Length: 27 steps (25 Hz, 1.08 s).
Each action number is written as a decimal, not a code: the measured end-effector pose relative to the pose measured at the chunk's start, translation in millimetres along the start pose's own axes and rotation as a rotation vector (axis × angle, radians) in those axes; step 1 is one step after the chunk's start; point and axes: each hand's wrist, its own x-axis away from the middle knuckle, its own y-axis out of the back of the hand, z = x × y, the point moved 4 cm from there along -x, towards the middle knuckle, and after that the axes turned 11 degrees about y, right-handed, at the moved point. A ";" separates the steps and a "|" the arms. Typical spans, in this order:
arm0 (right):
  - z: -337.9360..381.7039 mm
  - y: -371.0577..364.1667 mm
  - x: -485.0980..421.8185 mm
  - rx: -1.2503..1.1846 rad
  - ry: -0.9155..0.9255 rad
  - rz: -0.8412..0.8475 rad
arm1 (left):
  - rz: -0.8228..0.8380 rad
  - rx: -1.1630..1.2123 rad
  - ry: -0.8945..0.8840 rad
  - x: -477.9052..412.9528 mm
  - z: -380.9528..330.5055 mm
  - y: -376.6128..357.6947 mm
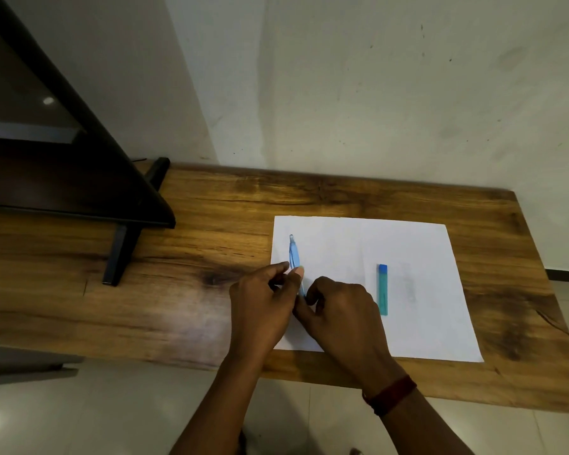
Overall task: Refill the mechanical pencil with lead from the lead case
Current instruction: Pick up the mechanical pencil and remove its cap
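A light blue mechanical pencil (293, 254) lies on the left part of a white paper sheet (418, 257), its far end pointing away from me. My left hand (263, 307) pinches its middle between thumb and fingers. My right hand (339, 310) closes on the pencil's near end, which the fingers hide. A teal lead case (382, 289) with a blue cap lies flat on the paper, just right of my right hand and untouched.
The paper rests on a wooden table (194, 274) against a pale wall. A dark stand (122, 251) with a slanted black frame (79, 159) occupies the table's left side. A red band circles my right wrist. Tiled floor lies below the near edge.
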 end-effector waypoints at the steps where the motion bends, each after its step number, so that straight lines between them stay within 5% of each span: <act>1: 0.9 0.3 0.2 -0.016 0.020 0.010 | -0.008 0.021 0.010 -0.6 -0.5 0.2; 5: -2.2 3.8 -3.7 -0.107 0.033 0.046 | 0.001 0.100 0.095 -5.7 3.2 -2.3; 9: -12.4 20.0 -13.0 -0.161 -0.041 -0.167 | 0.131 0.114 0.146 -8.0 7.1 -8.3; 17: -17.0 13.8 -25.5 -0.232 -0.166 -0.207 | 0.355 0.031 -0.010 -2.7 -2.3 -7.7; 27: -17.1 -1.4 -39.0 -0.431 -0.368 -0.292 | 0.332 -0.004 -0.048 -8.1 -0.4 2.4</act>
